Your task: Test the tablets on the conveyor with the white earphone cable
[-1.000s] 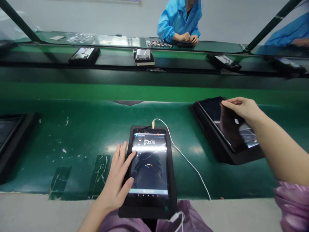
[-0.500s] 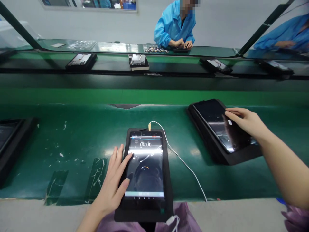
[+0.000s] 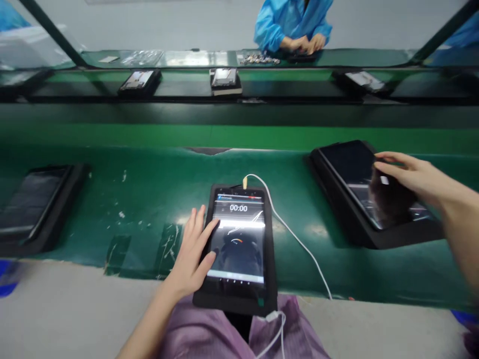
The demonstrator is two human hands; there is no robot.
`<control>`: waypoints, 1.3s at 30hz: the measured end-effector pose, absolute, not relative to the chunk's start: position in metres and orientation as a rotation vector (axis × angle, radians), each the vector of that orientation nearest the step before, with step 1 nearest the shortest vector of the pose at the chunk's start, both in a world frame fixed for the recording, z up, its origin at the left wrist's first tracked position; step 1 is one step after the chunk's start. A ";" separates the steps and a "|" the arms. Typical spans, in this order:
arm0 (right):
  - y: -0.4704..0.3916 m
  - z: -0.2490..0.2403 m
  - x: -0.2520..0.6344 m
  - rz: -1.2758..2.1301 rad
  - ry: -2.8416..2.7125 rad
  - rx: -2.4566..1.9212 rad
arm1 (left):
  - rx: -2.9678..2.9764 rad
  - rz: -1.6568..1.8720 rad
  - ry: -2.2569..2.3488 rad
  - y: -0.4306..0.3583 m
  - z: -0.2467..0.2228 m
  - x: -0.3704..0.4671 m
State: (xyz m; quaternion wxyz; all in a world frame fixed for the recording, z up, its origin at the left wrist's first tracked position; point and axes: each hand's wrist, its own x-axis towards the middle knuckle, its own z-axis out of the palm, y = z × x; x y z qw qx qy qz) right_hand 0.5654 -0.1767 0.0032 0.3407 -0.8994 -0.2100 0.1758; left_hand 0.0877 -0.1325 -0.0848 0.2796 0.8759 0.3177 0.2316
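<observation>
My left hand (image 3: pixel 190 259) lies with its fingers spread over the left edge of a lit tablet (image 3: pixel 239 257), which sits in a black foam holder at the bench's front edge. The screen reads 00:00 above a small arc. A white cable (image 3: pixel 299 244) with a yellowish plug enters the tablet's top end; another white cable (image 3: pixel 274 316) is at the bottom corner. At the right, my right hand (image 3: pixel 415 177) has its fingers closed at the right edge of a second, dark-screened tablet (image 3: pixel 346 162). That tablet rests at an angle in its own black holder (image 3: pixel 337 214).
A third dark tablet (image 3: pixel 33 199) lies in a holder at the left. Beyond the green bench (image 3: pixel 142 174), a conveyor carries several black holders with opened devices (image 3: pixel 224 77). Across it, a person in blue (image 3: pixel 292 25) works beside a pile of small parts (image 3: pixel 260 59).
My view has tilted down and shifted left, so everything sits higher and further right. Both hands keep their places at the two tablets.
</observation>
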 end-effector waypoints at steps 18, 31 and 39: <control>-0.261 -0.007 0.540 0.200 -0.726 -2.505 | 2.292 0.631 0.870 -0.131 -0.085 0.086; -0.313 -0.031 0.552 -0.348 -1.560 -2.281 | 2.222 0.660 0.927 -0.133 -0.090 0.085; -0.326 -0.039 0.542 -0.398 -1.723 -2.224 | 2.280 0.668 0.882 -0.131 -0.084 0.088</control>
